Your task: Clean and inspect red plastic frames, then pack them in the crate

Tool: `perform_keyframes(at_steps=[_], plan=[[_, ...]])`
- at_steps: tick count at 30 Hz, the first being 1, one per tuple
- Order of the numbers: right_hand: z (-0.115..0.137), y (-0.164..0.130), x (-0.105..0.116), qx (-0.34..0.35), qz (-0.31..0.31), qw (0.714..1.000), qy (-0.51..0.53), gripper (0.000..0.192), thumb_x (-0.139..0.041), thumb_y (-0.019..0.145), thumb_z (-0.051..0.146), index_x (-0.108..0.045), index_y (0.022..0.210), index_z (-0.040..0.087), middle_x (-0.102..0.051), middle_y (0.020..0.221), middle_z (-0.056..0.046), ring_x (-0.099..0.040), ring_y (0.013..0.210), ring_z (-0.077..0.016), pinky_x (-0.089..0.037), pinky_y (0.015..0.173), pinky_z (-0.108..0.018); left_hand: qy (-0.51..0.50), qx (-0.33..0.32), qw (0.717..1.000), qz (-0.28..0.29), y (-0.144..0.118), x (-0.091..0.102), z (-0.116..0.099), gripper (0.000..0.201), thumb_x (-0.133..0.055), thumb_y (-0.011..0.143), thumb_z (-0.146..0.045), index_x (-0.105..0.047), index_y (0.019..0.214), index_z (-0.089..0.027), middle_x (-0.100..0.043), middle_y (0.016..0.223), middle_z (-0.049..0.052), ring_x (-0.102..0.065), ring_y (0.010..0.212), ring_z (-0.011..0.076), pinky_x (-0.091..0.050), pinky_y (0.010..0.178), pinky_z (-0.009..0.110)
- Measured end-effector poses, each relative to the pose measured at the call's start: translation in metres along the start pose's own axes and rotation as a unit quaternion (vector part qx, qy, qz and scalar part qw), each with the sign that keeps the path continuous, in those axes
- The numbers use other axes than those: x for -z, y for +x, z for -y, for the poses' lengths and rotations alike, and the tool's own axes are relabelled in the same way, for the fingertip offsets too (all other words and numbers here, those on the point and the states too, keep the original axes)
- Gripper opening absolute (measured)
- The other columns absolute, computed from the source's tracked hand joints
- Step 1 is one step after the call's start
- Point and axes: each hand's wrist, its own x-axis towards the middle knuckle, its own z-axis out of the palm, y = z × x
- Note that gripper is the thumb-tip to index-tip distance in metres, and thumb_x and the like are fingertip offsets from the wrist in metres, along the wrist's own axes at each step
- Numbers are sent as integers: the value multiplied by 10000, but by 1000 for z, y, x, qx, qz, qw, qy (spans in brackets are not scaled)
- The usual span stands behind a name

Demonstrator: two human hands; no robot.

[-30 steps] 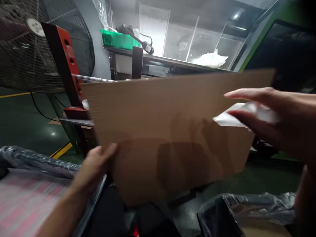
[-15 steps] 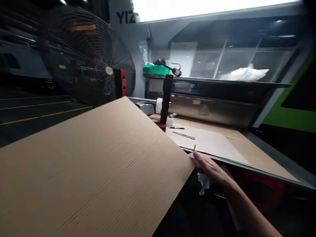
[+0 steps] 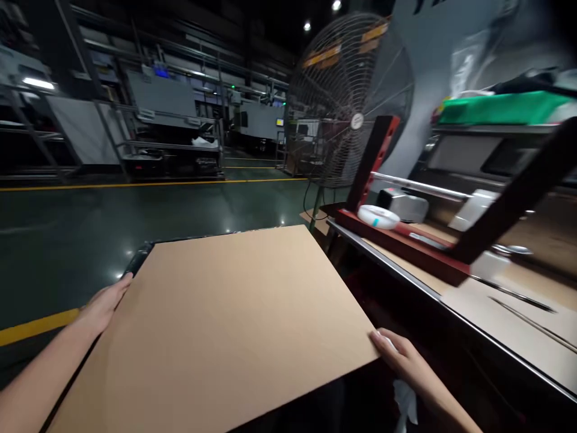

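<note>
A large flat sheet of brown corrugated cardboard [image 3: 225, 319] lies nearly level in front of me, over something dark whose edge shows at its far left corner. My left hand [image 3: 106, 304] rests on the sheet's left edge. My right hand [image 3: 403, 358] grips its near right corner, and a crumpled white cloth [image 3: 404, 402] hangs below that hand, held against the palm.
A workbench [image 3: 496, 300] runs along the right, carrying a red metal frame [image 3: 406, 240], a white tape roll [image 3: 377, 216] and flat cardboard. A big floor fan [image 3: 349, 99] stands behind. A green tray [image 3: 496, 108] sits on a shelf. Dark factory floor with yellow lines lies left.
The view has swung left, away from the bench. The cardboard has gone from tilted to nearly level and lower. My left hand now shows on its left edge.
</note>
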Motion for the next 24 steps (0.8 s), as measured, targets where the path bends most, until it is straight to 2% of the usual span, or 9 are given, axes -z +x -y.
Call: perform_keyframes(at_steps=[2, 4, 10, 13, 16, 19, 21, 24], plan=[[-6, 16, -9, 5, 21, 1000, -9, 487, -360, 852, 626, -517, 735, 180, -394, 662, 11, -399, 606, -133, -321, 540, -247, -17, 89, 996, 15, 15, 14, 19, 384, -468, 877, -484, -600, 967, -135, -645, 853, 44, -624, 700, 173, -534, 636, 359], [-10, 30, -16, 12, 36, 999, -13, 490, -358, 849, 631, -507, 718, 183, -400, 663, 7, -405, 608, -138, -328, 550, -255, -31, 137, 990, 23, 27, 14, 32, 411, -455, 874, -506, -599, 977, -136, -648, 877, 49, -626, 727, 180, -529, 664, 369], [-19, 65, -29, -14, 66, 996, -54, 514, -343, 833, 653, -519, 727, 182, -394, 623, 9, -408, 586, -146, -326, 533, -260, 7, 157, 986, 59, 43, 5, 56, 346, -540, 859, -420, -587, 1033, -124, -635, 994, 63, -621, 836, 192, -527, 729, 379], [-16, 74, -34, -4, 68, 994, -88, 496, -340, 834, 638, -490, 687, 188, -415, 623, 6, -423, 602, -152, -340, 543, -256, 75, 169, 981, 66, 49, 5, 65, 356, -545, 858, -412, -581, 1056, -119, -633, 1001, 60, -624, 845, 200, -532, 730, 381], [-7, 78, -40, 26, 49, 989, -135, 468, -310, 848, 603, -439, 652, 198, -425, 617, 5, -450, 606, -156, -355, 553, -253, 181, 177, 967, 36, 60, 0, 73, 385, -539, 853, -436, -566, 1097, -139, -619, 1064, 77, -618, 898, 234, -529, 760, 424], [0, 85, -45, 36, 53, 983, -172, 453, -260, 881, 554, -441, 668, 199, -453, 628, 0, -489, 618, -158, -369, 562, -246, 305, 138, 942, 9, 69, -8, 77, 404, -536, 844, -459, -578, 1068, -126, -570, 1204, 93, -533, 1109, 317, -442, 916, 515], [2, 92, -49, 32, 57, 979, -191, 448, -257, 896, 525, -450, 661, 197, -481, 629, -3, -518, 627, -158, -378, 571, -241, 372, 81, 925, 13, 70, -13, 78, 495, -514, 841, -495, -553, 1083, -64, -498, 1310, 104, -407, 1232, 389, -338, 1000, 546], [7, 106, -54, 28, 64, 970, -233, 442, -278, 915, 477, -499, 662, 190, -567, 660, -20, -578, 662, -166, -395, 593, -236, 439, -25, 897, 40, 65, -21, 79, 637, -404, 869, -530, -422, 1203, 13, -307, 1448, 143, -272, 1286, 435, -265, 1022, 544]])
